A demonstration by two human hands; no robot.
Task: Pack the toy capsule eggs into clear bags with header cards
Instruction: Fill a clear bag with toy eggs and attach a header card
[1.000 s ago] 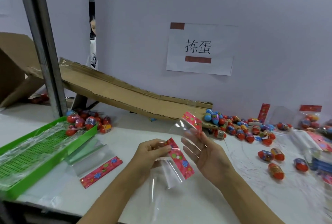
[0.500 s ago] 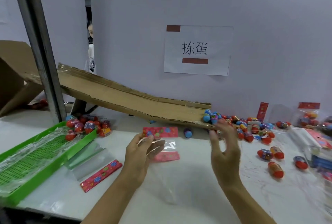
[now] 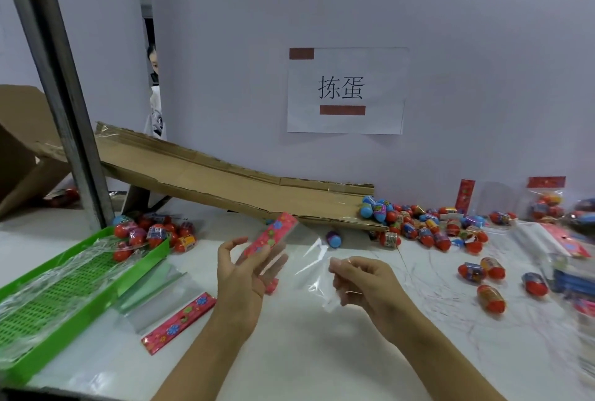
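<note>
In the middle of the frame the left hand [image 3: 240, 275] held a clear bag [image 3: 299, 259] by its pink flowered header card [image 3: 269, 234], fingers loosely curved behind the card and the thumb lifted. The right hand [image 3: 363, 284] pinched the bag's open lower edge between thumb and fingertips, the other fingers curled in. The bag hung above the white table [image 3: 322, 352], apparently empty.

The film looked thin, glossy and limp — likely to cling to itself and slide between fingers, so the stiffer card seemed the surest place to hold, with a light pinch at the mouth to part the layers.

The toy eggs [image 3: 428, 230] lay heaped at center right, at the foot of a sloping cardboard ramp [image 3: 225, 188], with a few strays toward the right edge. They appeared hard, smooth and rounded, red or blue with printed wrap bands — light, and prone to roll. More eggs [image 3: 151, 233] sat at center left beside a green slotted tray [image 3: 61, 310] covered in crinkled plastic wrap. A spare flat bag [image 3: 161, 301] lay at lower left.
</note>
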